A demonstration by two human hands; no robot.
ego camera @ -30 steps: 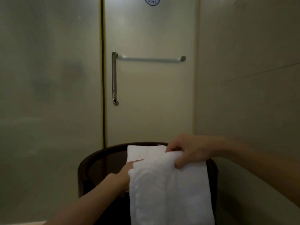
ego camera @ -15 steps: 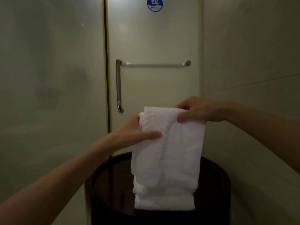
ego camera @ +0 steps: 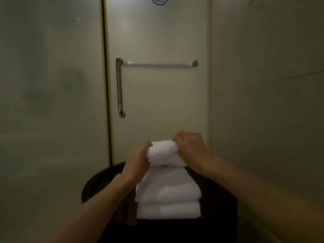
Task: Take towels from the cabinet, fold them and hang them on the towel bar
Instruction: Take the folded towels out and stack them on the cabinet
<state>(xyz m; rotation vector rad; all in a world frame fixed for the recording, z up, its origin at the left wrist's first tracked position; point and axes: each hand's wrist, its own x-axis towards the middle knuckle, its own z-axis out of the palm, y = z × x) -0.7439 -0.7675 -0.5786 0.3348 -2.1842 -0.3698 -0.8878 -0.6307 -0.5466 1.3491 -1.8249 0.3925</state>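
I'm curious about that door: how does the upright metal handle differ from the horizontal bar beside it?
The upright handle runs vertically near the left edge of the door; the horizontal bar stretches across it. The handle looks thicker and shinier; the bar looks thinner and duller. Both are bare metal and appear joined top-left.

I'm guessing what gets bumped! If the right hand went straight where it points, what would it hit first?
Probably the door, below the towel bar, since the right hand points there, gripping the towel. Depth is unclear.
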